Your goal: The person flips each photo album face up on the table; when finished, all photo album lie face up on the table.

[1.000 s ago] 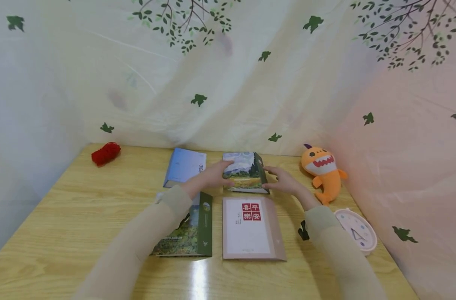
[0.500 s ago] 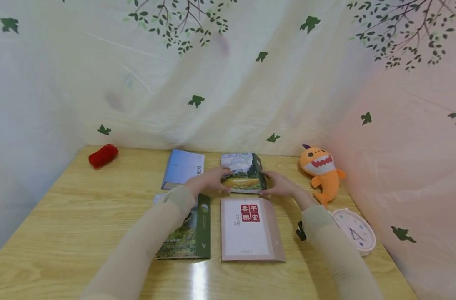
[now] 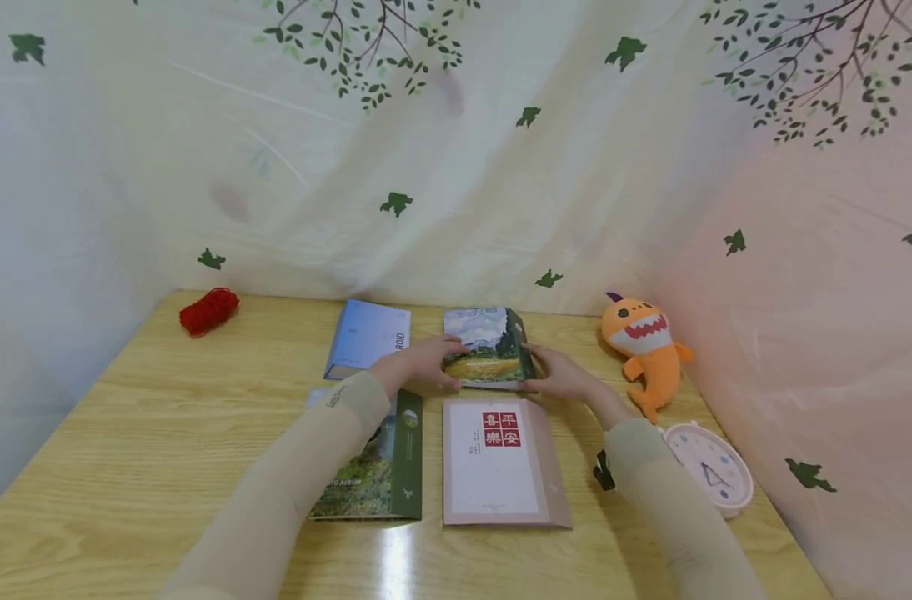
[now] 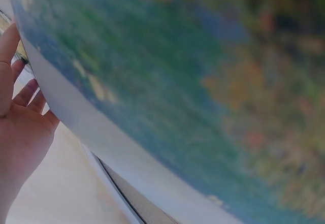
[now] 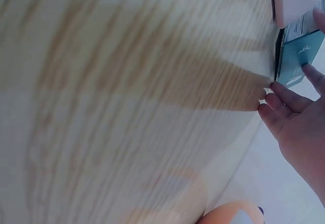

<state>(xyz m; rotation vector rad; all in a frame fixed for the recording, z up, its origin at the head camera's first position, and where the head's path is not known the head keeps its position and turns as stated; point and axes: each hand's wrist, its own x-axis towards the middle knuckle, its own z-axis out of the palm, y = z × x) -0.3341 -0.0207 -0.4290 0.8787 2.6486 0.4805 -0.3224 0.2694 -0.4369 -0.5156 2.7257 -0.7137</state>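
Note:
A small album-like book [image 3: 486, 354] with a painted landscape cover and dark green spine lies flat at the table's back middle. My left hand [image 3: 424, 362] rests at its left side, fingers at the edge and thumb near the front corner. On the other side, my right hand [image 3: 564, 375] touches the spine with its fingertips. The right wrist view shows these fingers fairly straight against the green spine [image 5: 299, 56], low by the table. In the left wrist view, the left hand [image 4: 23, 112] has extended fingers, partly hidden by a blurred painted cover [image 4: 167, 82].
A blue book [image 3: 373, 333] lies left of the hands. Nearer are a green photo album [image 3: 381, 475], partly under the left sleeve, and a pink-and-white book [image 3: 493, 467]. Red yarn [image 3: 209, 312] sits far left; an orange shark plush [image 3: 647, 350] and pink clock [image 3: 711, 467] are right.
My left hand has slid slightly nearer along the painted book's left side. My right fingers have come in closer to the spine. The other objects stay in place.

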